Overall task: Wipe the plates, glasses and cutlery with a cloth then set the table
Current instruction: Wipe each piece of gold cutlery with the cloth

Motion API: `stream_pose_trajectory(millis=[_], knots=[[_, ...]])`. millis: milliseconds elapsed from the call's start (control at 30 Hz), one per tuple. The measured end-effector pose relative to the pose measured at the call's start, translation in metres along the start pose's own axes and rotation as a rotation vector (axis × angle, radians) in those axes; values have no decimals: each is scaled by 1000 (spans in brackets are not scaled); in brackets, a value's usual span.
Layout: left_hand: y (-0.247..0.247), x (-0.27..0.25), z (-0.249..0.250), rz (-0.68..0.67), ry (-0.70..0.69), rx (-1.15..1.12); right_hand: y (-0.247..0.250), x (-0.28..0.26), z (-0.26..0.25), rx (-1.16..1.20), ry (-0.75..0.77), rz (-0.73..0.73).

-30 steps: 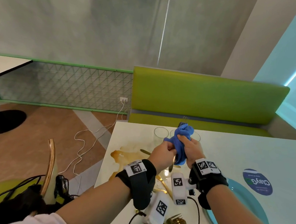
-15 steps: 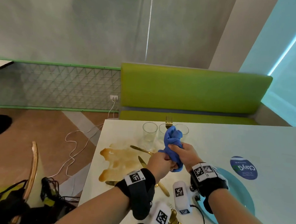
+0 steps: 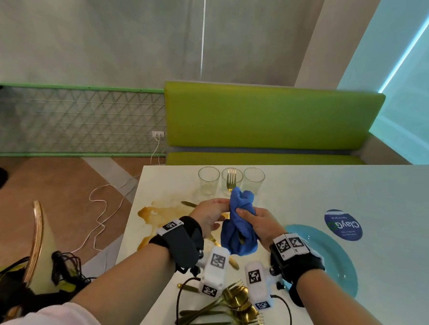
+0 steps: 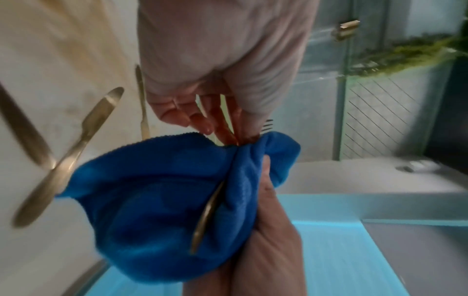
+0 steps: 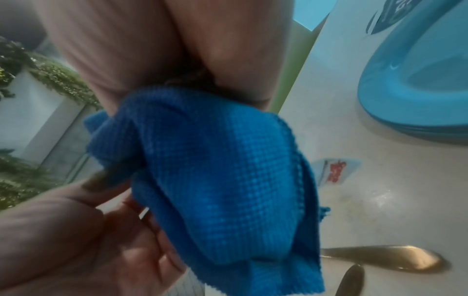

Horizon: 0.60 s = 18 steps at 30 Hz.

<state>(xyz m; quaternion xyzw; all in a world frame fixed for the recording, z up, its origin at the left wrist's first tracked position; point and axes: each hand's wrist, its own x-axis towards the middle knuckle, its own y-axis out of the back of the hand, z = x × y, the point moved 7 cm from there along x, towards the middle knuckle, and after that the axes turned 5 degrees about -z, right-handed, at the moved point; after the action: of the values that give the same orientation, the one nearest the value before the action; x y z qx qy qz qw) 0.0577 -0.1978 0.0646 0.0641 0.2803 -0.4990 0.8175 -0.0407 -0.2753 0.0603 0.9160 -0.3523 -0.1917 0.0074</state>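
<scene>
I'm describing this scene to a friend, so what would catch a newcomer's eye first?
The bright blue cloth bunched around a gold fork, which both hands hold above the white table. Then the brown spill at the table's left edge, and three clear glasses in a row behind the hands.

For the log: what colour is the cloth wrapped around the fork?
Blue cloth, with a fine waffle weave; clearest in the right wrist view.

Lighting: bright, even, cool cyan glow from the right. Head view bends at edges. Wrist views motion-blurred, soft.
</scene>
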Motion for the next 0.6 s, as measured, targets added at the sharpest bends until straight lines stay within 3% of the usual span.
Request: stream_pose_trajectory(millis=[300, 600], knots=[[0, 3, -21, 14, 115, -116, -1, -8, 9, -64, -33, -102], [-4, 10, -16, 46, 50, -219, 5, -8, 1, -149, 28, -76]])
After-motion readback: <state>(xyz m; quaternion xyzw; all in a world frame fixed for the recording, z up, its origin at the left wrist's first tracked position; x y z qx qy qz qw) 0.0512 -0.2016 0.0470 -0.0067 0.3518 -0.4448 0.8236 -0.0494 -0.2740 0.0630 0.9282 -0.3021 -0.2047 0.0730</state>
